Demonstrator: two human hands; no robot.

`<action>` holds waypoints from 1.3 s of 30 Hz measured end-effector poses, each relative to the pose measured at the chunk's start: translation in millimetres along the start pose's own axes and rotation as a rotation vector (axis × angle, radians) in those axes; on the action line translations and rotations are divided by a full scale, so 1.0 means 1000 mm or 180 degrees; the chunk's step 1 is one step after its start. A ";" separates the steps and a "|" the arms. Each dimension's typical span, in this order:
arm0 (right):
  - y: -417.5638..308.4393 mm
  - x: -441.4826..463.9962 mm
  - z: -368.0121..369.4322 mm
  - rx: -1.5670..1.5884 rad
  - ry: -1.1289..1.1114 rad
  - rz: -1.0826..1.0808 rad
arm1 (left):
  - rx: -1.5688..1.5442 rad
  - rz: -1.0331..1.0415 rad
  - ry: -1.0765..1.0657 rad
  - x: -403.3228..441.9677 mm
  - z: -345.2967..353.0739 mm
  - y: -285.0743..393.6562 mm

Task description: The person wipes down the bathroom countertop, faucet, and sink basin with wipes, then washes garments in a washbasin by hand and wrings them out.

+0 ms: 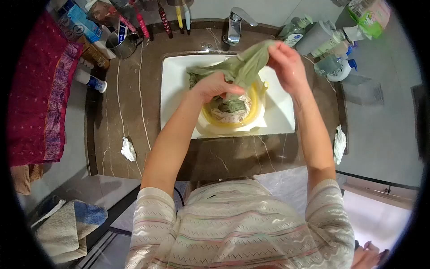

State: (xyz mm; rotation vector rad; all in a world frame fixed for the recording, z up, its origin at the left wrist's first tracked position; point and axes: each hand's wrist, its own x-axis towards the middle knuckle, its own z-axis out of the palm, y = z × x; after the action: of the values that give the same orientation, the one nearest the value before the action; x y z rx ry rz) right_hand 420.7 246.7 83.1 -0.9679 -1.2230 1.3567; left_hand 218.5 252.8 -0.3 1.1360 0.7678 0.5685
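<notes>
A wet-looking green cloth garment point(244, 67) is stretched above a white sink point(280, 112). My right hand point(289, 65) pinches its upper right end, raised over the sink's back right corner. Lower and to the left, my left hand point(217, 87) has its fingers closed on the same cloth, thumb pointing right. Beneath them a yellow basin point(257, 110) sits in the sink. Inside the basin lies a pale patterned cloth point(230, 116) beside more green fabric. My left hand and the raised garment hide part of the basin.
A chrome faucet point(234, 27) stands behind the sink. Pump bottles point(329, 65) crowd the right back corner. A metal cup point(121, 45) and several toothbrushes are at the back left. Crumpled white tissue point(128, 149) lies on the brown counter point(215, 159). A maroon towel point(38, 89) hangs left.
</notes>
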 end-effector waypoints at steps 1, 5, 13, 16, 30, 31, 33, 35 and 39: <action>-0.010 0.004 0.003 -0.0023 0.0026 -0.0056 | 0.0142 0.0083 -0.0076 -0.001 0.008 -0.002; -0.037 0.016 0.016 -0.0081 0.0496 -0.0713 | 0.0585 -0.0098 -0.0040 0.014 0.014 -0.034; -0.048 0.027 -0.044 -0.1475 0.0720 -0.0205 | -0.0416 0.0422 0.0476 -0.024 0.017 0.025; -0.004 0.010 -0.041 -0.4249 -0.0627 0.0424 | -0.0548 0.0600 0.0018 -0.019 0.020 0.053; -0.007 -0.008 0.001 -0.0711 -0.0812 0.0590 | 0.3730 0.0637 0.2290 0.006 0.008 -0.023; -0.007 -0.011 0.001 -0.0876 -0.0756 0.0593 | 0.3719 0.0666 0.2608 0.007 0.008 -0.033; -0.011 -0.011 -0.002 -0.1242 -0.0678 0.0562 | 0.3293 0.0004 0.2640 0.007 -0.005 -0.046; 0.001 -0.014 -0.018 -0.2462 -0.1092 0.0310 | 0.2838 -0.0368 0.2369 -0.002 -0.021 -0.046; 0.049 -0.006 -0.070 -0.2640 -0.1095 0.0730 | 0.1021 0.0045 0.1255 -0.023 -0.027 -0.007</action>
State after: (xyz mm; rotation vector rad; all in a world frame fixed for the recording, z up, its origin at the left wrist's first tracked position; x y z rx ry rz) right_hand 481.3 254.0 23.5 -1.5146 -2.0703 1.2193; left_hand 183.2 249.0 -7.1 1.3418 1.2242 0.7094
